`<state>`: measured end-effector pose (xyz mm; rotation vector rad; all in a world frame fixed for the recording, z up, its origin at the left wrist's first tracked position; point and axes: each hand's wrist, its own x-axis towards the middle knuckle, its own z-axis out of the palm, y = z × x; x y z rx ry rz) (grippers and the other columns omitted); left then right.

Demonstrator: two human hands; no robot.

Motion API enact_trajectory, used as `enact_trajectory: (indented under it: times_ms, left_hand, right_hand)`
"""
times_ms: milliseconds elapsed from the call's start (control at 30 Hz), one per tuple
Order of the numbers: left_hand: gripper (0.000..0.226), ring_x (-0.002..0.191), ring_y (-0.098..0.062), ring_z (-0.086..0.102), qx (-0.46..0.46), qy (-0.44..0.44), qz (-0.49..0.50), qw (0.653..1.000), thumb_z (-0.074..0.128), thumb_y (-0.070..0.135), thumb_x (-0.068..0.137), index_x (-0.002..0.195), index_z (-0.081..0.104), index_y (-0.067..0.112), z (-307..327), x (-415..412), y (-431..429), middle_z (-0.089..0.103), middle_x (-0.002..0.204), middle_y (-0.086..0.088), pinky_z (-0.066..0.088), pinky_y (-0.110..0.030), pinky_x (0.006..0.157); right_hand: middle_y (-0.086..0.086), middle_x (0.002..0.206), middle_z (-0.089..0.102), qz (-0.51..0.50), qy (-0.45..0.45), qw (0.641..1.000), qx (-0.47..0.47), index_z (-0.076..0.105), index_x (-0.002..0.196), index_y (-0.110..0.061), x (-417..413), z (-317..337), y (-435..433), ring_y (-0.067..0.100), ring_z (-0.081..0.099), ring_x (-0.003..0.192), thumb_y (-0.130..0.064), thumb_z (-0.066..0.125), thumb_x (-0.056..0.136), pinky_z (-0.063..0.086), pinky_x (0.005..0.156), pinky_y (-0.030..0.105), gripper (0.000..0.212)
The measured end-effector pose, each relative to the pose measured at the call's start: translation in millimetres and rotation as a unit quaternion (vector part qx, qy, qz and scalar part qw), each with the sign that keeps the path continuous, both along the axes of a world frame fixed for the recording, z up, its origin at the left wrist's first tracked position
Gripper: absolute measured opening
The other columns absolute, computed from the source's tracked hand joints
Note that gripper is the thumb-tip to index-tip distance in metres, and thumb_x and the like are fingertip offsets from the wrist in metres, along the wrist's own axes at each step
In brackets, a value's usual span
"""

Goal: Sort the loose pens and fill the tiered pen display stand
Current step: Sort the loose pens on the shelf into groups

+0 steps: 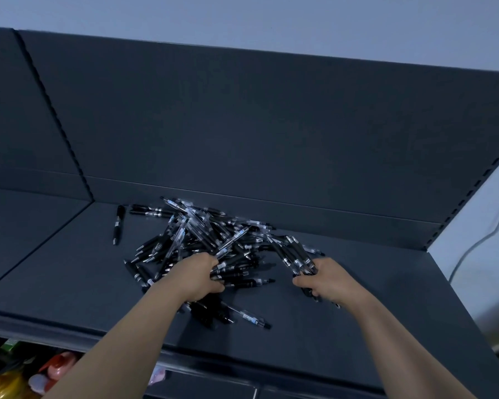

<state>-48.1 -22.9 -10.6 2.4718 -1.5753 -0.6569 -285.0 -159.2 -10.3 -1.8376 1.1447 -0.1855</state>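
Sorting, early stage. A bundle of pens (298,256) is gripped by the right hand (327,280); pens of the loose pile (202,234) on the shelf (69,269) are clutched by the left hand (198,279). No display stand is seen; filling is judged unstarted.

You face a dark shelf (69,269). Behind it rises a dark back panel (271,125), with one slotted upright (52,110) at the shelf's left rear corner and another (473,191) at its right end. Right of the shelf, a thin cable (480,241) runs down a pale wall (490,283). Below the shelf's front edge, at the left, sit a yellow item (0,384) and a red-pink one (59,365), both blurred.
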Motion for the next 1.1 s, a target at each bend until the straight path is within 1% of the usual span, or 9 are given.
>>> enact_trajectory:
  times_ms: [67, 167, 267, 367, 467, 600, 800, 900, 1100]
  left_hand:
    - [0.039, 0.094, -0.015, 0.057, -0.017, 0.047, 0.018, 0.999, 0.070, 0.039, 0.084, 0.108, 0.057, 0.011, -1, 1, -2, 0.059, 0.108, 0.001, 0.049, -0.029, 0.086]
    - [0.035, 0.079, -0.014, 0.052, -0.063, 0.104, 0.051, 0.991, 0.070, 0.036, 0.085, 0.098, 0.056, 0.007, 2, 2, -1, 0.053, 0.085, 0.002, 0.041, -0.023, 0.067]
    - [0.033, 0.104, -0.020, 0.059, -0.099, 0.157, 0.077, 0.980, 0.069, 0.033, 0.087, 0.110, 0.060, 0.011, 6, 3, -1, 0.063, 0.104, 0.002, 0.043, -0.022, 0.078]
    - [0.031, 0.112, -0.017, 0.058, -0.130, 0.215, 0.111, 0.962, 0.067, 0.034, 0.088, 0.111, 0.063, 0.013, 7, 4, -1, 0.066, 0.108, 0.007, 0.040, -0.024, 0.087]
    - [0.016, 0.096, -0.013, 0.064, -0.148, 0.255, 0.121, 0.948, 0.061, 0.033, 0.092, 0.095, 0.065, 0.017, 8, 3, -4, 0.072, 0.094, 0.006, 0.046, -0.030, 0.091]
    - [0.015, 0.068, -0.014, 0.064, -0.165, 0.374, 0.162, 0.898, 0.057, 0.023, 0.096, 0.101, 0.058, 0.009, 10, -4, -9, 0.061, 0.091, -0.004, 0.059, -0.034, 0.075]
    - [0.016, 0.061, -0.013, 0.060, -0.160, 0.431, 0.159, 0.873, 0.060, 0.019, 0.094, 0.105, 0.059, 0.007, 14, -7, -10, 0.068, 0.089, -0.008, 0.052, -0.027, 0.056]
    - [0.017, 0.058, -0.010, 0.056, -0.149, 0.424, 0.145, 0.881, 0.060, 0.022, 0.095, 0.103, 0.060, 0.008, 13, -8, -11, 0.071, 0.080, -0.004, 0.048, -0.025, 0.053]
    - [0.024, 0.068, -0.017, 0.068, -0.139, 0.473, 0.149, 0.857, 0.058, 0.024, 0.095, 0.110, 0.055, 0.005, 12, -15, -11, 0.073, 0.086, -0.010, 0.047, -0.024, 0.050]
  right_hand:
    - [-0.003, 0.055, 0.044, 0.002, 0.004, 1.000, -0.007, 0.040, 0.062, -0.017, -1, 1, -1, 0.012, 0.042, 0.048, -0.014, 0.071, 0.079, 0.033, 0.045, 0.018, 0.036]
    - [-0.003, 0.055, 0.043, -0.002, 0.001, 1.000, -0.008, 0.039, 0.061, -0.018, -1, 0, -4, 0.013, 0.041, 0.050, -0.013, 0.072, 0.078, 0.033, 0.047, 0.021, 0.037]
    - [-0.001, 0.060, 0.048, 0.003, 0.008, 1.000, -0.015, 0.043, 0.063, -0.016, -2, -1, -6, 0.013, 0.045, 0.053, -0.014, 0.073, 0.077, 0.037, 0.052, 0.023, 0.033]
    - [-0.003, 0.061, 0.050, 0.022, 0.026, 0.999, -0.019, 0.046, 0.066, -0.017, -2, -1, -8, 0.010, 0.047, 0.052, -0.016, 0.072, 0.080, 0.037, 0.050, 0.019, 0.029]
    - [-0.003, 0.062, 0.053, 0.041, 0.028, 0.999, -0.011, 0.047, 0.073, -0.017, -1, 2, -8, 0.008, 0.051, 0.050, -0.016, 0.068, 0.084, 0.038, 0.048, 0.017, 0.025]
    - [-0.002, 0.067, 0.057, 0.060, 0.016, 0.998, 0.029, 0.052, 0.081, -0.018, 0, 7, -10, 0.010, 0.064, 0.058, -0.015, 0.066, 0.087, 0.043, 0.050, 0.019, 0.015]
    - [-0.002, 0.083, 0.066, 0.120, 0.103, 0.986, -0.049, 0.058, 0.084, -0.024, 4, 7, -20, 0.012, 0.059, 0.074, -0.018, 0.065, 0.088, 0.046, 0.068, 0.027, 0.010]
    - [-0.002, 0.103, 0.067, 0.128, 0.112, 0.982, -0.084, 0.061, 0.108, -0.028, 8, 6, -20, 0.019, 0.064, 0.091, -0.019, 0.060, 0.093, 0.052, 0.084, 0.034, 0.018]
    - [-0.004, 0.107, 0.061, 0.167, 0.136, 0.952, -0.218, 0.060, 0.119, -0.029, 16, 4, -21, 0.017, 0.057, 0.095, -0.016, 0.054, 0.095, 0.048, 0.087, 0.032, 0.027]
